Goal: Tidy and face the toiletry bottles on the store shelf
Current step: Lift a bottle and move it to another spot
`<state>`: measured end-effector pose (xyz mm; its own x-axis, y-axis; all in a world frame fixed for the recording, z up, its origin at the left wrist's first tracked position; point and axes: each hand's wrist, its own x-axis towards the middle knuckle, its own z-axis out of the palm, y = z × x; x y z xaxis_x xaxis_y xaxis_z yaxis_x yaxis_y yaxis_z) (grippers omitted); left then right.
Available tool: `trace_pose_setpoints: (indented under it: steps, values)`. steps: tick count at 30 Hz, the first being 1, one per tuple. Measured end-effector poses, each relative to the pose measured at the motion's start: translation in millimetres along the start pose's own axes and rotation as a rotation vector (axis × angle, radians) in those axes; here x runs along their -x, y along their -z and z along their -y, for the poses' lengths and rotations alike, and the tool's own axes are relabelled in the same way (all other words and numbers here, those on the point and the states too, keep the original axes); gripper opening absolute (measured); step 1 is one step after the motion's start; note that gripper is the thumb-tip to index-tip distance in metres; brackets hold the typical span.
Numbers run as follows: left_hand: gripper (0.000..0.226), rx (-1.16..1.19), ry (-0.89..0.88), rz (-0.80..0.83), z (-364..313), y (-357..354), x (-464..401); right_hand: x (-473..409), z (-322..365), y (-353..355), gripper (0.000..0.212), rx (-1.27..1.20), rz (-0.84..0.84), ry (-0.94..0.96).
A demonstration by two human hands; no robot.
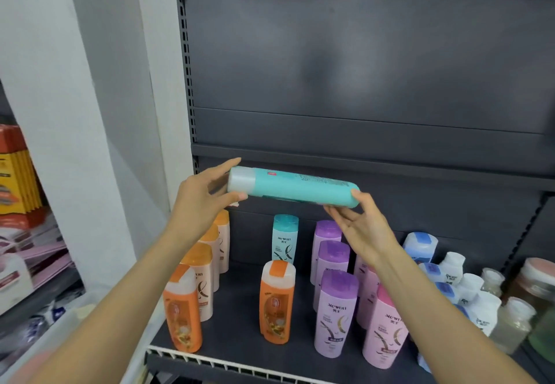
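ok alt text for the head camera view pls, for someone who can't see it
A person's left hand and right hand hold a teal bottle sideways above a dark store shelf. Below stand orange bottles, another teal one, purple bottles and a pink bottle, upright in rows.

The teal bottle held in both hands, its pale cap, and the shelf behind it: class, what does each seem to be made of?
Teal bottle: likely matte plastic, with an even opaque colour and soft sheen.
Pale cap: probably frosted, translucent plastic, milky and slightly see-through.
Shelf: apparently dark painted sheet metal, with flat panels, a dull reflection and slotted uprights.
Left hand holds the cap end, right hand the base.
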<state>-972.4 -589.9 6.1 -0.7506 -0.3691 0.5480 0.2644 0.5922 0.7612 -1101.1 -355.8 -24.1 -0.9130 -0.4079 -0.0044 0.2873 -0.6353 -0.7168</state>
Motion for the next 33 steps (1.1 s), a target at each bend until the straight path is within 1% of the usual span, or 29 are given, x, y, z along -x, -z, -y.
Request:
trace_pose_setpoints:
  steps: [2, 3, 5, 7, 9, 11, 15, 19, 23, 26, 28, 30, 33]
  values:
    - [0.058, 0.006, -0.016, 0.004, 3.7, 0.0, -0.4, 1.3, 3.5, 0.5, 0.036, 0.020, 0.062, 0.047]
    - [0.057, -0.006, -0.035, 0.004, 5.5, -0.6, 0.0, 2.0, 5.1, 0.5, 0.040, 0.043, 0.099, 0.074]
    - [0.057, -0.090, -0.086, 0.000, 9.8, -1.9, 2.1, 4.2, 7.8, -1.3, 0.051, 0.075, 0.166, 0.112]
    - [0.059, -0.152, -0.141, -0.014, 13.4, -2.2, 4.1, 5.5, 9.2, -2.4, 0.056, 0.077, 0.205, 0.131]
    - [0.059, -0.149, -0.156, -0.018, 13.7, -1.5, 6.2, 6.2, 8.8, -1.3, 0.056, 0.070, 0.212, 0.136]
    - [0.058, -0.114, -0.141, -0.013, 13.7, -0.6, 6.4, 6.1, 7.1, 1.0, 0.052, 0.068, 0.206, 0.137]
    - [0.053, 0.038, -0.061, -0.005, 9.4, 0.4, 4.0, 6.4, 4.1, 4.3, 0.032, 0.155, 0.163, 0.142]
    - [0.037, 0.184, -0.007, -0.035, 6.8, -3.4, -2.7, 6.1, -1.5, 10.9, 0.030, 0.317, 0.163, 0.094]
    - [0.033, 0.239, 0.146, -0.083, 13.1, -5.9, -12.8, 0.0, -12.4, 18.8, 0.029, 0.500, 0.110, 0.080]
    - [0.027, 0.301, 0.281, -0.112, 17.2, -9.5, -18.3, -3.3, -18.6, 19.1, 0.028, 0.523, 0.057, 0.089]
    - [0.029, 0.343, 0.376, -0.118, 21.2, -10.4, -21.5, -4.0, -21.9, 16.0, 0.029, 0.555, 0.036, 0.102]
    - [0.030, 0.347, 0.436, -0.088, 27.1, -9.7, -23.2, -4.5, -25.6, 12.7, 0.029, 0.577, -0.002, 0.099]
    - [0.030, 0.337, 0.465, 0.003, 33.7, -6.5, -24.7, -6.1, -30.6, 9.2, 0.026, 0.575, -0.073, 0.077]
